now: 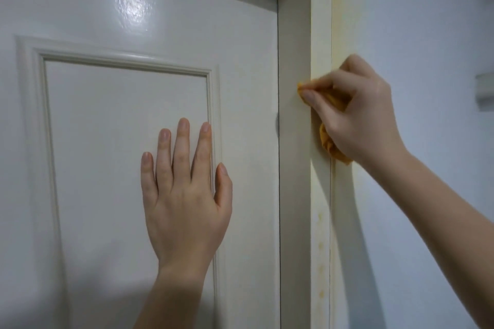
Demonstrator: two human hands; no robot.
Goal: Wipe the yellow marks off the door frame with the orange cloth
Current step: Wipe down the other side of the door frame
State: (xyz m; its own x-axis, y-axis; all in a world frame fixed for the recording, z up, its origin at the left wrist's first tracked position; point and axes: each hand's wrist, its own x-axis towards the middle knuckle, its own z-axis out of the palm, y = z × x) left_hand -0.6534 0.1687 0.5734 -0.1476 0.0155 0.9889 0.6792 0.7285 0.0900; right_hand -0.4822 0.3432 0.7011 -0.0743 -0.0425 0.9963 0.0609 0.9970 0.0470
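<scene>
The wiping step is in hand. The right hand (pixel 366 115) presses the orange cloth (pixel 330 145) against the outer edge of the door frame (pixel 320 35), about midway up the visible stretch. Its grip is clamped on the cloth, with thumb and forefinger pinching a corner at the frame's front face and the rest bunched under the palm. The left hand (pixel 184 195) lies flat on the panelled door (pixel 120 141), its grip apart and fingers straight, holding nothing; it looks to be bracing the door. The job seems partly done at best: a line of yellow marks (pixel 320 246) shows on the frame below the cloth, and a fainter yellow tint runs along the edge near the top, by the wall (pixel 414 21). The next move probably calls for drawing the cloth down the frame onto those lower blotches. It would need firm pressure, with the fabric wrapped round the corner so that both faces are rubbed. No bucket, bowl or other container is in view, so nothing can be said of water or cleaner. Whether the cloth is damp cannot be told from here.
</scene>
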